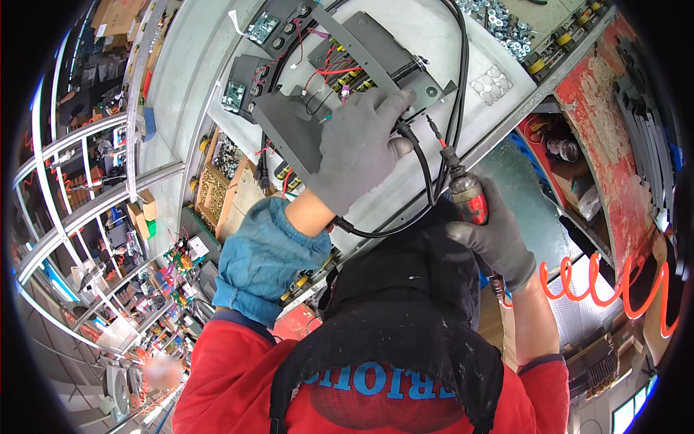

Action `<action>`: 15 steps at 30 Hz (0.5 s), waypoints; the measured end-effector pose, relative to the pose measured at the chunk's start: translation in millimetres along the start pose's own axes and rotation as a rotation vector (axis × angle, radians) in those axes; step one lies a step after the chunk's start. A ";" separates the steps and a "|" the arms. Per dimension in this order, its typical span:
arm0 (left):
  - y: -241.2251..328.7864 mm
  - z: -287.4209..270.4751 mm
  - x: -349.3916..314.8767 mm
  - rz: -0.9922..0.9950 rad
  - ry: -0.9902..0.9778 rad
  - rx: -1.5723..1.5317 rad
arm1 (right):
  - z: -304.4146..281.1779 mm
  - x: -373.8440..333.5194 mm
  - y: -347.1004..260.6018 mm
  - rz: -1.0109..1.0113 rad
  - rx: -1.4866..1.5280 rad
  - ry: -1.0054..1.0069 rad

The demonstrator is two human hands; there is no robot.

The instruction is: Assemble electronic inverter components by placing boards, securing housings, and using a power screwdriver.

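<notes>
My left hand, in a grey glove, lies over the near side of a dark grey metal case. Its fingers bend over the case's edge, and the end of a black cable shows between thumb and forefinger. Bundled red, black and yellow-wrapped wires fill the inside of the case. In my gloved right hand is a red and black power screwdriver, fingers wrapped round its body. Its bit points up toward the case's right corner, close to my left fingertips. What the left fingertips press on is partly hidden.
Small green circuit boards sit on dark housings at the left. Loose screws and nuts lie at the top right, and a wooden box of brass parts stands at the left. An orange coiled air hose hangs at the right.
</notes>
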State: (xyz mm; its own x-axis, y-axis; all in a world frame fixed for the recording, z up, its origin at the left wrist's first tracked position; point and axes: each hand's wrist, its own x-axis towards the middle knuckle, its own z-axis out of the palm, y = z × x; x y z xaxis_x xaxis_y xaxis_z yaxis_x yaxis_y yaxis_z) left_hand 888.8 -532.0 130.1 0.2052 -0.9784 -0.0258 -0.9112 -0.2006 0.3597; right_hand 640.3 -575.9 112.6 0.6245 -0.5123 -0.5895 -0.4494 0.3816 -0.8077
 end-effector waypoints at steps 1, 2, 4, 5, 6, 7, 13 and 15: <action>-2.0 -1.1 4.1 0.053 0.009 0.052 | 0.2 2.9 0.2 0.004 -0.004 -0.001; -4.4 -1.8 8.5 0.090 -0.036 0.054 | 0.5 5.5 -0.1 0.006 -0.010 -0.004; -10.1 -2.9 15.6 0.182 -0.079 0.070 | 1.4 8.7 -1.7 0.027 -0.046 0.001; -12.8 -2.4 18.8 0.218 -0.072 0.047 | 1.7 10.0 -3.0 0.020 -0.064 0.007; -14.6 -0.7 21.9 0.234 -0.091 0.035 | 2.2 10.9 -4.3 0.039 -0.090 0.013; -16.1 1.4 23.8 0.251 -0.108 0.022 | 2.3 11.7 -5.7 0.040 -0.116 0.022; -19.7 9.0 25.0 0.286 -0.049 -0.052 | -1.8 14.4 -15.7 0.029 -0.329 0.046; -20.2 9.9 26.1 0.300 -0.034 -0.085 | -1.6 15.8 -18.4 0.028 -0.398 0.064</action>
State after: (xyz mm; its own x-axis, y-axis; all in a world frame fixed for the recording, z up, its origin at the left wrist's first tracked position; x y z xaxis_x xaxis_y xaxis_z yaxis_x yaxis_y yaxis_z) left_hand 909.0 -554.0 112.9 -0.0816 -0.9947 0.0622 -0.8960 0.1006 0.4326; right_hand 657.4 -592.2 118.1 0.5729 -0.5578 -0.6006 -0.6860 0.0747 -0.7238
